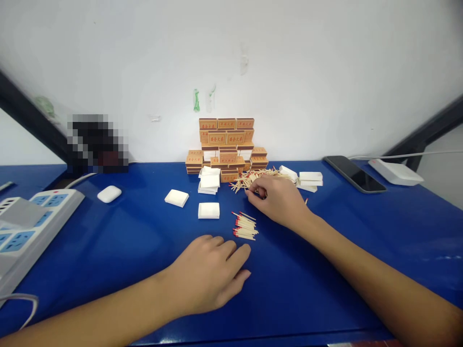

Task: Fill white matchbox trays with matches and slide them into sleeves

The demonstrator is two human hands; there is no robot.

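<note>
My left hand (211, 277) lies flat on the blue table (307, 270), fingers stretched out and holding nothing, just below a small aligned bunch of red-tipped matches (245, 226). My right hand (278, 197) reaches to the edge of a loose pile of matches (249, 179), fingertips pinched together on matches there. Behind the pile stands a stack of orange matchboxes (226, 144) against the wall. White inner trays lie around: one (209, 210) near the bunch, one (177, 198) further left, a small stack (210, 180), and more on the right (309, 179).
A power strip (25, 226) sits at the left edge with a white case (109, 193) beside it. A black phone (354, 174) and a white flat box (395, 172) with a cable lie at the back right. A pixelated dark object (97, 143) stands at the back left.
</note>
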